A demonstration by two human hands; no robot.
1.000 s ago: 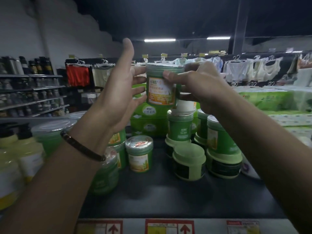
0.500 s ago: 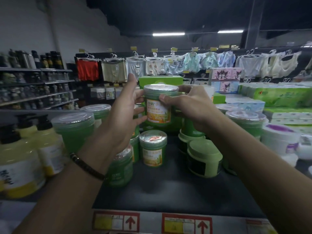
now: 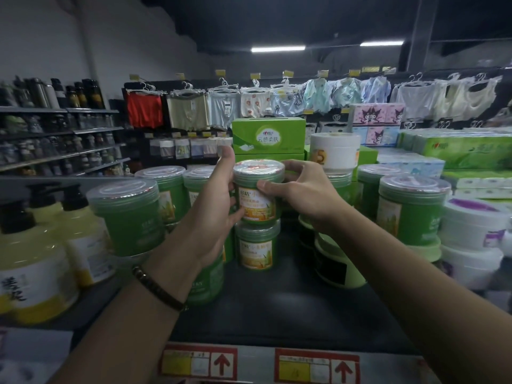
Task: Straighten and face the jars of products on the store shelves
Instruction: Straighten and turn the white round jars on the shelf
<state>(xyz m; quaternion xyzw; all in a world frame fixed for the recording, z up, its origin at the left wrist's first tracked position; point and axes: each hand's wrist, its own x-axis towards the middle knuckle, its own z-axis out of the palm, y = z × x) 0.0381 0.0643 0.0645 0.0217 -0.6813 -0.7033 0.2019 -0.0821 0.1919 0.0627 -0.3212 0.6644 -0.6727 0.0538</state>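
The small green jar has come down since a second ago. Then it was held high, level with the hanging clothes; now it sits low, directly over a second jar of the same kind. The two hands have come down with it.

In the head view, the left hand lies against the jar's left side. Its thumb stands up beside the lid and its fingers are curled round the lower front of the orange label. The right hand grips from the right. Its thumb is laid across the top of the label and its fingers wrap behind the lid rim. Both hands have firm hold of the jar, which is between them, upright, with its label facing the camera.

The jar's base meets the second jar's clear lid. Whether its weight is fully set down cannot be told. The second jar stands on the dark shelf, its label also facing front.

A beaded bracelet circles the left wrist. Larger green jars stand to the left, beside yellow pump bottles. Pale green tubs sit just right of the stack. Behind it are a green tissue box and a white tub. Red-bordered price tags line the shelf edge.
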